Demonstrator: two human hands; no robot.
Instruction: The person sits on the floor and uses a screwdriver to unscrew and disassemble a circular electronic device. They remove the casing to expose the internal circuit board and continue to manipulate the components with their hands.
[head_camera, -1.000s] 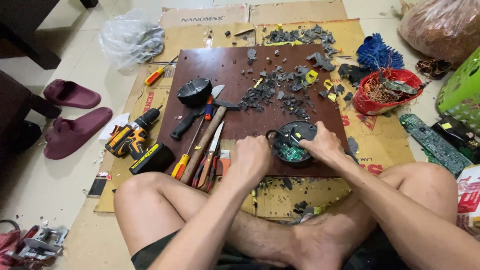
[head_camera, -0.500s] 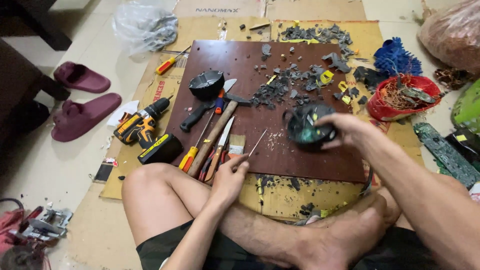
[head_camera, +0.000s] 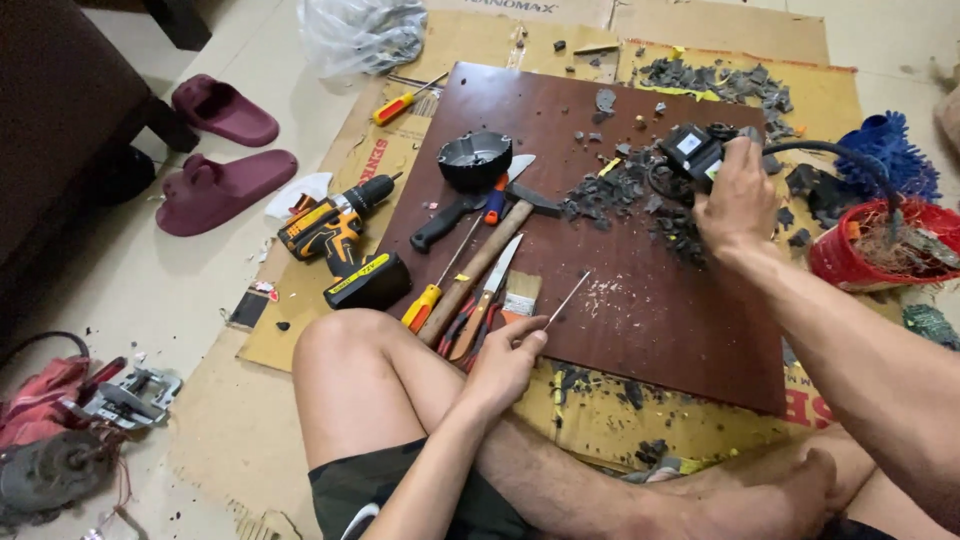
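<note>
My left hand (head_camera: 505, 365) pinched a thin, stiff metal rod (head_camera: 567, 299) by its end; my right hand (head_camera: 738, 195) gripped a black, probably brittle electronic module (head_camera: 690, 152) over its top.

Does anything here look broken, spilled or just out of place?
Yes. Dark broken fragments are scattered across the brown board and onto the cardboard beyond its edges. The right hand holds a black device over that debris. The left hand grips a thin metal rod.

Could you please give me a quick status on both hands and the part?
Left hand pinching thin metal rod. Right hand gripping black electrical part over debris.
</note>
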